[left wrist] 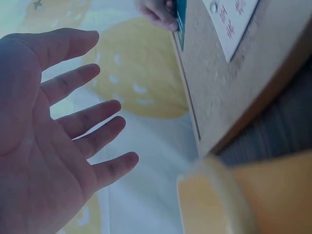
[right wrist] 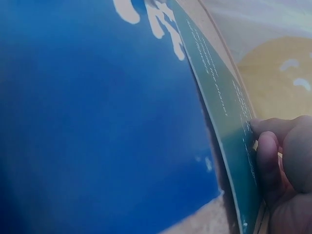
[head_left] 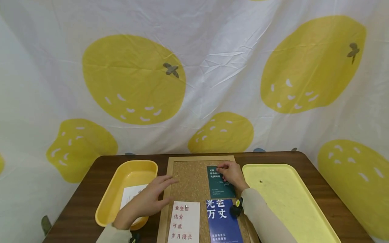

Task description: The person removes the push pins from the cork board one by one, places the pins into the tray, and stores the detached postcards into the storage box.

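My right hand (head_left: 231, 173) is at the top of a dark green card (head_left: 220, 189) lying on a framed cork board (head_left: 189, 180). Thumb and forefinger pinch what looks like a pushpin against the card; the fingertips mostly hide it. In the right wrist view those fingertips (right wrist: 267, 139) meet at the green card's face. To the left, my left hand (head_left: 150, 195) hovers over the board's left edge with fingers spread, holding nothing. Below the green card is a blue card (head_left: 224, 224). Beside it, a white card (head_left: 183, 226) with red writing has a silver pushpin (head_left: 186, 206) near its top.
A yellow-orange basin (head_left: 103, 206) holding white paper (head_left: 130, 194) stands left of the board, partly under my left forearm. On the right lies a pale yellow tray (head_left: 291, 202) with a small silver pin (head_left: 261, 181). A lemon-print curtain (head_left: 194, 84) hangs behind the table.
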`<action>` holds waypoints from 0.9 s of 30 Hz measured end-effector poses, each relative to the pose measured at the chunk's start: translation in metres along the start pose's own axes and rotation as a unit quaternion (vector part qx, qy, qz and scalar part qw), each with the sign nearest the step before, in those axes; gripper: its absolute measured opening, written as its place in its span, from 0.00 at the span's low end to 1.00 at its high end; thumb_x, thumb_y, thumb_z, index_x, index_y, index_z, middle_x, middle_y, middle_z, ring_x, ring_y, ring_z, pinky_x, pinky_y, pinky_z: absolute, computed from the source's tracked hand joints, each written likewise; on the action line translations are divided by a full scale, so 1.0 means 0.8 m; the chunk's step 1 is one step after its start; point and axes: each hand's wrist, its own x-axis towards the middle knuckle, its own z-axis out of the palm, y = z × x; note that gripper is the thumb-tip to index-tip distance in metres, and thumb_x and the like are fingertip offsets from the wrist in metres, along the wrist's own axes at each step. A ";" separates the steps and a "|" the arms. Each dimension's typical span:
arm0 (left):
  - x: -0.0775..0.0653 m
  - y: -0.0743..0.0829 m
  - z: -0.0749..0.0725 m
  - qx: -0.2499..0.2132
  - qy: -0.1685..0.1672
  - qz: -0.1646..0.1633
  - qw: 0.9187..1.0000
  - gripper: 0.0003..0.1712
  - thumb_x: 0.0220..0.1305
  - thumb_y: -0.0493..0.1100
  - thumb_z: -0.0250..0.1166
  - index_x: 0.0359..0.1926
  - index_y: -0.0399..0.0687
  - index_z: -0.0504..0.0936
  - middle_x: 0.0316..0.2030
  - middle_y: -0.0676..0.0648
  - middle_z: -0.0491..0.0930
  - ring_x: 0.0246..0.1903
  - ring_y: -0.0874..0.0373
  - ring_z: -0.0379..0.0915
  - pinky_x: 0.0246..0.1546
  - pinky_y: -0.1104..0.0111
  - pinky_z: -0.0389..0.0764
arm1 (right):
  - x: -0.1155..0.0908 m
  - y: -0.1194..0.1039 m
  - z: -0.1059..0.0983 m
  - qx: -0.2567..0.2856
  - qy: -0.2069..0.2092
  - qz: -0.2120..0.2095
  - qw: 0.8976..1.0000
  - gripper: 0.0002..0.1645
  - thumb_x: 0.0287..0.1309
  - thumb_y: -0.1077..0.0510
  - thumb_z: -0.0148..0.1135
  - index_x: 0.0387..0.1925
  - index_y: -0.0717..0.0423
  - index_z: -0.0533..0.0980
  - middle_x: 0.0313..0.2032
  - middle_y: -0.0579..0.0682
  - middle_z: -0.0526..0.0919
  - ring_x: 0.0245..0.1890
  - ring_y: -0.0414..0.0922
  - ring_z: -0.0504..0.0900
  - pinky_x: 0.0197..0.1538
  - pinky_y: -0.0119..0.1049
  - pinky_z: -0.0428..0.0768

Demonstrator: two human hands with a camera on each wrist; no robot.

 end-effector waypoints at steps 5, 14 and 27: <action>0.014 0.009 0.013 -0.005 -0.025 -0.016 1.000 0.28 0.69 0.45 0.63 0.69 0.54 0.71 0.71 0.41 0.63 0.71 0.41 0.57 0.66 0.43 0.65 | 0.001 0.001 0.000 -0.001 0.001 -0.003 1.000 0.04 0.59 0.60 0.69 0.35 0.56 0.84 0.21 0.48 0.80 0.16 0.40 0.76 0.21 0.31 0.78; 0.037 0.026 0.029 0.000 -0.059 0.004 0.998 0.29 0.68 0.45 0.63 0.69 0.56 0.71 0.69 0.45 0.67 0.70 0.46 0.60 0.68 0.47 0.65 | 0.002 0.002 -0.002 -0.002 0.000 -0.004 1.000 0.04 0.59 0.60 0.69 0.35 0.56 0.85 0.20 0.48 0.80 0.16 0.40 0.76 0.21 0.31 0.79; 0.065 0.035 0.057 0.037 -0.095 0.009 0.995 0.29 0.69 0.49 0.61 0.70 0.60 0.70 0.67 0.50 0.70 0.68 0.51 0.63 0.69 0.51 0.64 | 0.003 0.003 -0.001 -0.002 0.007 -0.003 1.000 0.03 0.59 0.60 0.69 0.34 0.57 0.85 0.20 0.47 0.79 0.15 0.39 0.76 0.20 0.31 0.78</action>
